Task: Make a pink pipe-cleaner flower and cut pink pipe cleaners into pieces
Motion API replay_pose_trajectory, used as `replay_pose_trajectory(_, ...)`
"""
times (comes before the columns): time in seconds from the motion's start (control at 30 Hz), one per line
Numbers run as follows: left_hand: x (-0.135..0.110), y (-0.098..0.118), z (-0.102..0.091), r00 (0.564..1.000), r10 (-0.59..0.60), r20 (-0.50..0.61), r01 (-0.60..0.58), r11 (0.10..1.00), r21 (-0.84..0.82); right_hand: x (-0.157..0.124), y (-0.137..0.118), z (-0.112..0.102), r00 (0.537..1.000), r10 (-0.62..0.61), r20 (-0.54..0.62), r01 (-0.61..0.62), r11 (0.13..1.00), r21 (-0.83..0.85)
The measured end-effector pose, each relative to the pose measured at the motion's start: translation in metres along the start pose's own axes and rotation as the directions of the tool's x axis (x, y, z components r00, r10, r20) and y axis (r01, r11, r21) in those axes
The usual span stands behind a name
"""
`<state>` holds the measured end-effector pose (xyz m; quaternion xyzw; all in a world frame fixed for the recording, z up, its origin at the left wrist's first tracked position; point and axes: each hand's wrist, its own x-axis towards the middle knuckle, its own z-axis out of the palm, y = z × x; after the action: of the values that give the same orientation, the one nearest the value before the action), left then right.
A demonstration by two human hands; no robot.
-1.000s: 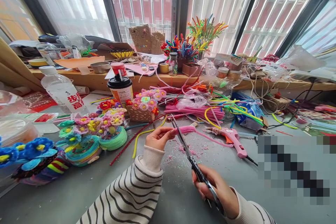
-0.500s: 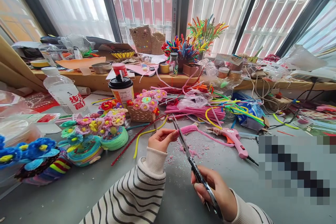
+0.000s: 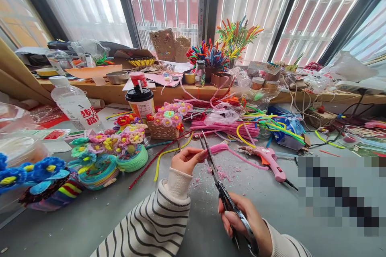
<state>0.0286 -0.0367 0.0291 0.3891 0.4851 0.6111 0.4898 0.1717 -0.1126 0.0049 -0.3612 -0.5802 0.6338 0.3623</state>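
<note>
My left hand (image 3: 188, 161) is closed in a pinch, fingertips at the near end of a fuzzy pink pipe cleaner (image 3: 219, 148). From there the pipe cleaner runs right and thins into a stem. My right hand (image 3: 245, 219) is wrapped round the dark handles of a pair of scissors (image 3: 221, 188). The blades point away, slightly apart, and cross in front of the pipe cleaner beside my left fingertips. Pink fluff trimmings (image 3: 222, 174) lie scattered on the grey table (image 3: 205, 229) below the blades.
A pink glue gun (image 3: 271, 162) lies to the right. Behind are a bundle of pink pipe cleaners (image 3: 226, 128) and a lidded cup (image 3: 140, 104). Pipe-cleaner flower pots (image 3: 98, 172) and a water bottle (image 3: 74, 106) stand left. A cluttered ledge (image 3: 169, 91) runs along the windows.
The scissor blades have parted slightly at the tips, and the fingers of my right hand have spread a little with the handles. My left hand keeps its pinch almost in place.
</note>
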Motion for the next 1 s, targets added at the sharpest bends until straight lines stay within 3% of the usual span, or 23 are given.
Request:
replay_pose_trajectory(0.17, -0.001, 0.001, -0.001, 0.997, -0.027, 0.068, 0.029, 0.999, -0.026, 0.001, 0.003, -0.006, 1.000, -0.014, 0.028, 0.014, 1.000, 0.000)
replay_pose_trajectory(0.43, -0.002, 0.006, 0.001, 0.995, -0.058, 0.076, 0.062, 0.997, -0.050, 0.000, 0.004, -0.005, 1.000, 0.013, -0.027, -0.015, 0.997, -0.070)
replay_pose_trajectory(0.9, 0.003, 0.008, -0.008, 0.972, -0.178, 0.151, 0.184, 0.982, -0.029, -0.001, -0.004, -0.013, 0.998, -0.022, 0.054, 0.028, 0.993, -0.117)
replay_pose_trajectory(1.0, 0.003, 0.009, -0.008, 0.966, -0.190, 0.175, 0.200, 0.979, -0.040, 0.000, -0.001, -0.014, 1.000, -0.006, 0.017, 0.009, 0.990, -0.142)
